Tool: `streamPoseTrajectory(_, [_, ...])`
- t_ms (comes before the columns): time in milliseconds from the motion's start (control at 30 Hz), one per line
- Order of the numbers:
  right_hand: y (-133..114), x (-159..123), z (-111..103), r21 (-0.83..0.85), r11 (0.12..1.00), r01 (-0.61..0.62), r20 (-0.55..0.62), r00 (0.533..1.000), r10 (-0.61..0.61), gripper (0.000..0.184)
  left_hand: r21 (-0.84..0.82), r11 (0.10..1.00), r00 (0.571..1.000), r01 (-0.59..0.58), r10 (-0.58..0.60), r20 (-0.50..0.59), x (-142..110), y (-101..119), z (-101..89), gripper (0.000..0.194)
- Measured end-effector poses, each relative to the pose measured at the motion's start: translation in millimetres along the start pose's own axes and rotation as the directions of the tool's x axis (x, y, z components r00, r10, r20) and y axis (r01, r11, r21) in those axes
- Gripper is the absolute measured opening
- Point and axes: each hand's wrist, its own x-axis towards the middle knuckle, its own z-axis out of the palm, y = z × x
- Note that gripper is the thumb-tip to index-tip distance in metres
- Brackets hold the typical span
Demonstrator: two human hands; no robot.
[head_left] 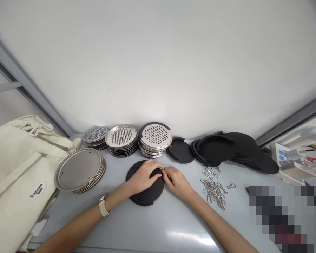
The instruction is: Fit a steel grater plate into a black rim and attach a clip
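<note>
A round black disc (150, 193) with a raised part-rim lies flat on the table in front of me. Across its upper part rests my left hand (146, 175), its thumb and fingers closing toward the right edge of the disc. My right hand (175, 179) pinches at that same edge, its fingertips meeting those of the left. A glint of metal shows between them, apparently a small wire clip, mostly hidden by the fingers. To the right of the hands, a loose pile of silvery wire clips (214, 191) is spread on the table.
Along the wall stand stacks of perforated metal discs (121, 137) and more black discs (217, 147). A stack of plain grey metal plates (79, 170) is at left, beside a cream bag (13, 168). White equipment (289, 165) stands at right, above a blurred-out patch.
</note>
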Motion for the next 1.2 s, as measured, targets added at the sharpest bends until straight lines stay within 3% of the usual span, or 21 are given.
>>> streamPoseTrajectory(367, [-2,0,-3,0.016,1.000,0.006,0.005,1.000,-0.006,0.023,-0.017,1.000,1.000,-0.007,0.007,0.007,0,-1,-0.6,0.018])
streamPoseTrajectory(867, [-6,-2,-8,0.034,0.999,0.042,0.063,0.997,-0.044,0.023,-0.070,0.997,0.992,-0.016,0.024,0.121,1,3,-13.5,0.017])
streamPoseTrajectory(1200, [-5,-2,-9,0.022,0.998,0.051,0.092,0.994,-0.053,0.022,-0.062,0.997,0.992,-0.039,0.046,0.118,1,2,-13.2,0.017])
